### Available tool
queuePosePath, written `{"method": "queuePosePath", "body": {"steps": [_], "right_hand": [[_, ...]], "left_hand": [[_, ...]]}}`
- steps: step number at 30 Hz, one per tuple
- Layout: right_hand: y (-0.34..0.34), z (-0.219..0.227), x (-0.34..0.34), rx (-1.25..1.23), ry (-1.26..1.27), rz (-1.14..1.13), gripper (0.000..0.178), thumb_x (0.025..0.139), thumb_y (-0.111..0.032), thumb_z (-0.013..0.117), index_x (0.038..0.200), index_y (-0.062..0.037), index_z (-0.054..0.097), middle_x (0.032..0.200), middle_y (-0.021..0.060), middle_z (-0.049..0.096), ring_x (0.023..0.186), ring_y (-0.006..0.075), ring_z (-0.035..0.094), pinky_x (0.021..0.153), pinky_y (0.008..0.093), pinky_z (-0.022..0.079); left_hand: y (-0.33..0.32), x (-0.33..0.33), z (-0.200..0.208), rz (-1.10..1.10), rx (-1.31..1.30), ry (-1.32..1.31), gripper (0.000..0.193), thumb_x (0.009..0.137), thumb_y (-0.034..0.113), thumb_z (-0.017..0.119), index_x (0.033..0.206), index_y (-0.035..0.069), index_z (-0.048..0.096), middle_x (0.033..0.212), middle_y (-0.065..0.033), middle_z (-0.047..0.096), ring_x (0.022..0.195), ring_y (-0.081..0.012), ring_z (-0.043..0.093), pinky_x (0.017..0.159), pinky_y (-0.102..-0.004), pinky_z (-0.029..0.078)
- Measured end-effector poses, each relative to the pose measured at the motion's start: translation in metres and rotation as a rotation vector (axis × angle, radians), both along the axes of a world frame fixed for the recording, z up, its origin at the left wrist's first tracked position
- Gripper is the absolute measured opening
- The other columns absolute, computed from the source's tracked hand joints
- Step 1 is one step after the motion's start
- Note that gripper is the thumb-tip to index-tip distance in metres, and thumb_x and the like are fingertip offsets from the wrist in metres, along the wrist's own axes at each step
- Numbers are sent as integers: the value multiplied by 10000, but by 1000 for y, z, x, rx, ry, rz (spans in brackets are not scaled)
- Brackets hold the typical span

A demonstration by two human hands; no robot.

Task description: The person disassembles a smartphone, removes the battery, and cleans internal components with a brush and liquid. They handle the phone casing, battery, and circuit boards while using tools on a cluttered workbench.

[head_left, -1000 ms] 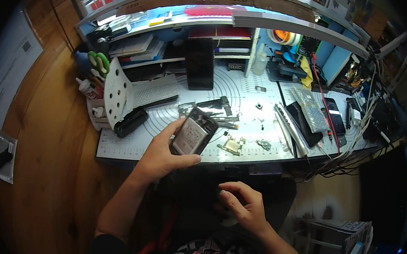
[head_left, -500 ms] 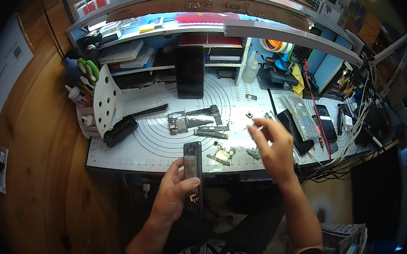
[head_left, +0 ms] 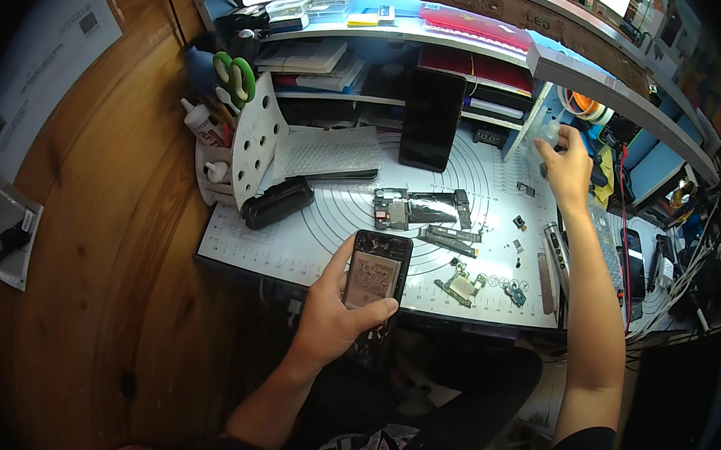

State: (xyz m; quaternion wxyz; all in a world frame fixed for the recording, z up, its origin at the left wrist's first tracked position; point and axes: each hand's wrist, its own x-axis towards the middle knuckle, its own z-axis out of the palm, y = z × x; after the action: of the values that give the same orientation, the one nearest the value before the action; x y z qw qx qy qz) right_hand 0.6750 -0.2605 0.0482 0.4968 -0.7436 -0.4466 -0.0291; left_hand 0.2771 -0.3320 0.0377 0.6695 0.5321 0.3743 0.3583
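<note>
My left hand is wrapped round an opened black phone housing, thumb across its exposed inside, in front of the desk's near edge. At the back right, my right hand has its fingers closed at the top of a clear plastic bottle, partly hiding it. On the mat between them lie a phone battery with attached parts, narrow dark strips, a circuit board and a small dark component. Tinier pieces sit farther right.
A black phone-like panel stands upright at the back. To the left are a white perforated holder with green-handled scissors, a black case and bubble wrap. A lamp bar hangs overhead; cables crowd the right.
My right hand has moved from above the small parts back to the clear bottle. The phone housing has turned so its inside faces up more. The view has swung left.
</note>
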Motion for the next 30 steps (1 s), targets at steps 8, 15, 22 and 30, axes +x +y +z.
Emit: {"method": "queuePosePath", "body": {"steps": [8, 15, 22, 30], "right_hand": [[-132, 48, -88, -114, -430, 525, 460, 799, -56, 770, 1252, -89, 697, 1126, 134, 574, 1011, 283, 627, 878, 380, 524], [-159, 61, -112, -60, -873, 576, 413, 725, -42, 756, 1108, -196, 755, 1165, 68, 564, 1132, 273, 559, 984, 443, 463], [-156, 62, -125, -46, -972, 624, 336, 736, -125, 731, 1061, -209, 749, 1144, 47, 569, 1125, 254, 555, 1007, 462, 453], [-149, 70, -128, -58, -1027, 663, 310, 765, -150, 702, 1070, -194, 732, 1163, 39, 576, 1134, 247, 550, 1014, 461, 450]], "left_hand": [[1, 3, -9, -19, 84, 71, 919, 810, 71, 807, 1579, -39, 315, 1274, -167, 668, 1148, -205, 672, 1003, -341, 533], [9, 9, -5, -110, 148, 174, 916, 768, 138, 837, 1550, -17, 387, 1279, -166, 669, 1151, -213, 659, 1008, -349, 517], [3, 9, -3, -101, 204, 216, 900, 760, 152, 831, 1543, 10, 409, 1229, -156, 695, 1111, -202, 673, 983, -344, 526], [6, 11, 1, -109, 219, 230, 881, 758, 152, 827, 1531, 17, 426, 1226, -154, 697, 1107, -200, 672, 981, -344, 525]]}}
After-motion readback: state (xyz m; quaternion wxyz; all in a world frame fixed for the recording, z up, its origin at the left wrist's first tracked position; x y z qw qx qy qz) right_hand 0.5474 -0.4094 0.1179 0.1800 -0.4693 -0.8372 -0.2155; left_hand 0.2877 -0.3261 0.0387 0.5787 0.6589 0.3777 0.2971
